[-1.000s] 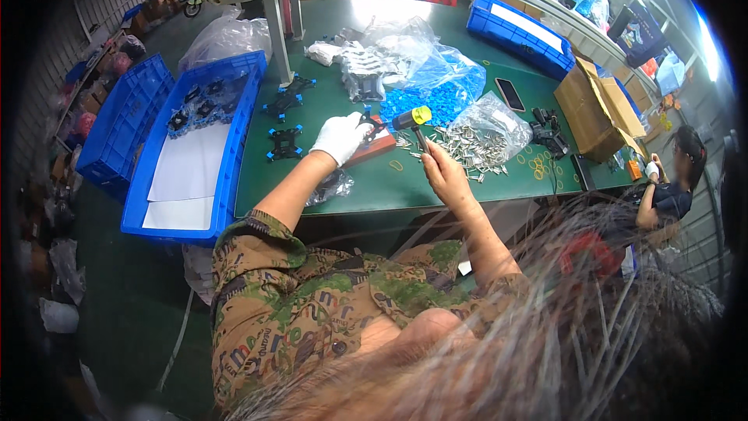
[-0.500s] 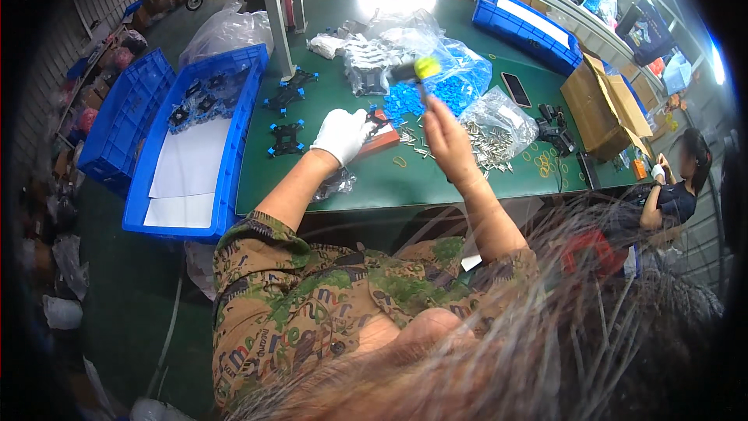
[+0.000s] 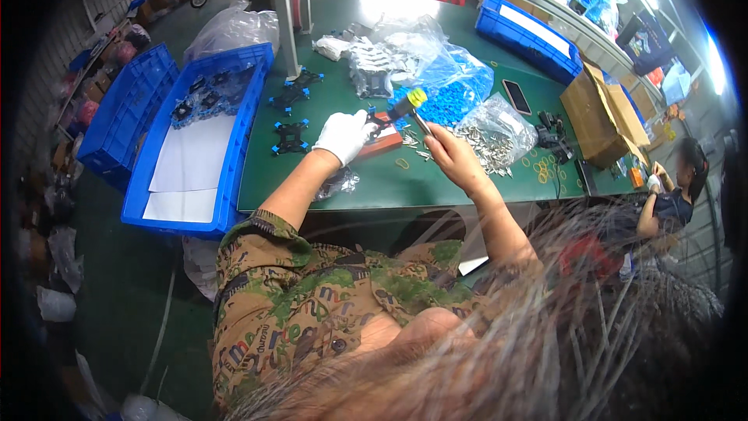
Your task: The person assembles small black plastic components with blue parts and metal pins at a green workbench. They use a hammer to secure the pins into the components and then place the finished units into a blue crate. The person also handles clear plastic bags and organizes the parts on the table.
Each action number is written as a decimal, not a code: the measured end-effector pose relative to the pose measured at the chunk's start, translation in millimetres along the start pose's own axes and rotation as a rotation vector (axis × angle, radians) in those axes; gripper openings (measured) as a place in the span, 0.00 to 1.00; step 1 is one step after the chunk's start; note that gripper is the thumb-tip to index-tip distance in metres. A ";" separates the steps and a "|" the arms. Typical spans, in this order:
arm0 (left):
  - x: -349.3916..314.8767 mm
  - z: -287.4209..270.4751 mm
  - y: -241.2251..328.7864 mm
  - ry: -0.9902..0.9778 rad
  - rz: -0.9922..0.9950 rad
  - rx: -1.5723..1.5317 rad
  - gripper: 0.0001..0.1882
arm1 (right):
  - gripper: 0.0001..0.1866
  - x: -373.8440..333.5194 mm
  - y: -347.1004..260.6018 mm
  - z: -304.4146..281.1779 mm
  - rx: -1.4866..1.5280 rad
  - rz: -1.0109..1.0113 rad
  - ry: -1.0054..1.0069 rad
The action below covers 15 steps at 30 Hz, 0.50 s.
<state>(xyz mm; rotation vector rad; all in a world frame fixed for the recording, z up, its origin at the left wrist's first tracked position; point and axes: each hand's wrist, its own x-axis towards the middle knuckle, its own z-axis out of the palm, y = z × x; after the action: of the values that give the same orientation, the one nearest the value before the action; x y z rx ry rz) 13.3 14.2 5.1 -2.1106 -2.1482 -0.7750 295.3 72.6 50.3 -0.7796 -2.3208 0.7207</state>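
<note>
My left hand [image 3: 341,139], in a white glove, is closed on a small black bracket [image 3: 376,122] and steadies it on an orange-red block [image 3: 383,143] near the table's front edge. Bare, my right hand [image 3: 454,157] grips the handle of a mallet with a yellow and black head [image 3: 407,103]. That head is right beside the bracket; whether they touch I cannot tell. Small metal pins [image 3: 492,150] lie in a heap to the right, partly under a clear bag [image 3: 502,121]. Behind the mallet are many small blue pieces [image 3: 444,103]. Black brackets with blue tips [image 3: 291,138] lie left of my glove.
A blue crate [image 3: 238,164] with brackets and white sheets stands at the table's left side. On the right are a phone [image 3: 516,97], black parts [image 3: 554,137], rubber bands [image 3: 543,171] and an open cardboard box [image 3: 596,117]. A co-worker [image 3: 676,195] is at far right.
The mallet has come down and left, from raised above the table to beside the bracket. My right hand has lowered with it; my left hand keeps its place.
</note>
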 end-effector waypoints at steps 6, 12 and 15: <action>-46.3 -26.5 -20.0 0.205 -0.280 -0.401 0.17 | 0.15 -34.1 27.1 -1.8 -0.199 -0.019 -0.332; -146.7 -62.0 -84.5 0.247 -0.543 -0.659 0.25 | 0.15 -50.4 45.3 23.3 -0.336 -0.110 -0.389; -181.4 -70.4 -116.9 0.131 -0.608 -0.317 0.26 | 0.13 -47.5 40.7 33.3 -0.369 -0.182 -0.326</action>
<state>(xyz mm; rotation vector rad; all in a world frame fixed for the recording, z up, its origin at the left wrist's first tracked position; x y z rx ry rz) -105.2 -174.9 -36.4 -1.4257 -2.7646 -1.3283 318.9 58.8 -15.1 -0.6264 -2.8276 0.3612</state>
